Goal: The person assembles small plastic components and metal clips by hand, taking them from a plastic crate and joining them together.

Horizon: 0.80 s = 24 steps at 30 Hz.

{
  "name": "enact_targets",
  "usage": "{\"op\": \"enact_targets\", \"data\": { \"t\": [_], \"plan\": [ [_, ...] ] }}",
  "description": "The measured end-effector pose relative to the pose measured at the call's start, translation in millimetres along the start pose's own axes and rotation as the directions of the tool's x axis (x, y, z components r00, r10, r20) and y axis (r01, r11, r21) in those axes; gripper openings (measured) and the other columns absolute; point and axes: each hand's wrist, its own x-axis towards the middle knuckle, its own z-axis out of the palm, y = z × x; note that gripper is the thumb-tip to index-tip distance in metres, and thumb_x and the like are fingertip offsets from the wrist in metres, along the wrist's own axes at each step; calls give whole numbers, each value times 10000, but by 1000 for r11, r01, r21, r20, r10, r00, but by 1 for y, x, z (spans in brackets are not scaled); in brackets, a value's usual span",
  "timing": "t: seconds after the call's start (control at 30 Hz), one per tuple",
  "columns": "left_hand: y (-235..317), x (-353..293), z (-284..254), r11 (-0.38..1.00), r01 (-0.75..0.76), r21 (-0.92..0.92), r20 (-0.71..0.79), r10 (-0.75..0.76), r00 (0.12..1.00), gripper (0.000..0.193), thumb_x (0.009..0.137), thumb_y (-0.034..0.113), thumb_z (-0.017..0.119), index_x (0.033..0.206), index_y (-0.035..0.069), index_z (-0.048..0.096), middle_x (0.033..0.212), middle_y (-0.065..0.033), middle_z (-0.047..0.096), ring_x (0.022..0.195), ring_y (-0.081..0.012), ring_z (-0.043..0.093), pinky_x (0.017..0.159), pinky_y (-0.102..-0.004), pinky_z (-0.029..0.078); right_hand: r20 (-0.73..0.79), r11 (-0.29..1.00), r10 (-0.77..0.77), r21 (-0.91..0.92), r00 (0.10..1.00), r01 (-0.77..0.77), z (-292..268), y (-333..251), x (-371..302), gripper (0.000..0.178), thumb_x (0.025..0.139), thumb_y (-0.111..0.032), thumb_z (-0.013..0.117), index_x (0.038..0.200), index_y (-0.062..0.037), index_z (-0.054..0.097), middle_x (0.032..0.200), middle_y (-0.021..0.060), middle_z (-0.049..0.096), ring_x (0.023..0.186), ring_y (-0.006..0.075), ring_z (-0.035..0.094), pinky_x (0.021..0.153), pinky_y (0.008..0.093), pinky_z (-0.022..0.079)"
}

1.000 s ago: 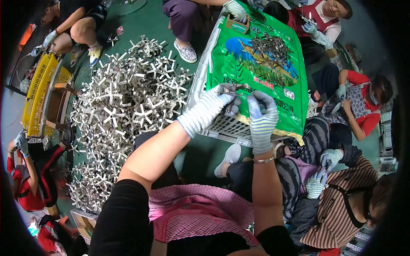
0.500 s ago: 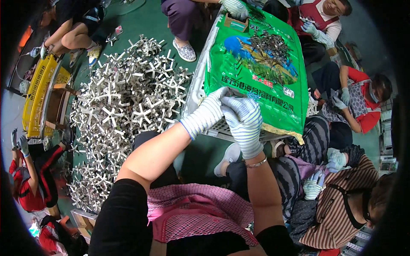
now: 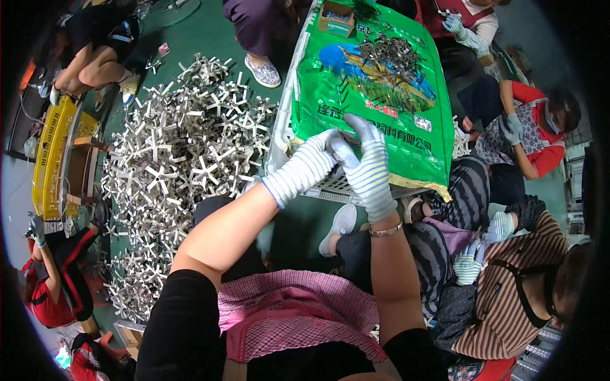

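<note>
In striped white gloves, both my hands meet over the near edge of a green printed sack [image 3: 311, 117]. My left hand [image 3: 305, 166] is closed, fingertips pinched together; whatever they hold, if anything, is hidden. Beside it, my right hand [image 3: 370, 171] has its fingers stretched out and apart, with the thumb close to the left fingertips. A heap of small dark metal pieces [image 3: 397, 56] lies on the sack. The sack covers a white plastic crate [image 3: 279, 143], whose slotted side shows under my hands.
A large pile of white star-shaped parts [image 3: 184, 171] covers the floor at left. Beyond it stands a yellow crate [image 3: 51, 165]. A small open box [image 3: 335, 19] sits on the sack's far end. Several gloved co-workers sit around; one in stripes [image 3: 508, 298] is close at right.
My right fingers have unfolded from a pinch and stretched upward. A co-worker's gloved hand has left the small box at the sack's far end. The whole view has shifted slightly.
</note>
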Motion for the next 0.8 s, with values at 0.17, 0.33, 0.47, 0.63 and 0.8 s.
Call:
{"op": "enact_targets", "data": {
  "t": [0.17,0.33,0.47,0.63,0.8],
  "plan": [
    [8,-6,5,988,150,-17,38,-150,988,309,894,80,544,1195,14,519,966,-38,600,825,-80,533,701,-235,459,45,991,-133,-7,990,133,-6,18,-3,244,761,-185,704,975,-81,654,1023,116,616,996,301,545,901,407,419],
    [7,-6,1,958,198,-209,-16,-206,978,278,935,133,535,1184,12,529,942,-42,606,790,-82,545,657,-230,462,-156,992,-125,6,980,127,-7,5,-6,187,747,-86,689,933,-95,673,1012,101,613,978,278,552,882,390,431],
    [17,-3,-1,978,82,-192,-107,-104,989,256,941,112,524,1172,1,542,927,-44,618,799,-97,558,676,-236,477,-218,988,-150,-63,964,139,-10,-4,0,215,741,-95,696,955,-107,671,1003,96,607,942,281,558,842,391,446],
    [24,-5,-4,964,-27,-265,-148,-13,989,254,920,79,524,1157,-10,543,1010,-61,610,880,-115,548,756,-245,466,-238,962,-257,-156,937,224,-8,-10,6,243,727,-108,710,965,-135,664,945,91,613,872,285,569,775,397,455],
    [-15,-4,-7,933,16,-359,-174,-84,981,253,922,110,534,1154,8,542,1038,-56,610,938,-115,559,818,-249,464,-164,937,-299,-239,940,256,-9,-10,1,264,716,-135,704,975,-160,657,900,76,607,816,291,576,710,419,461]
  ]
}}
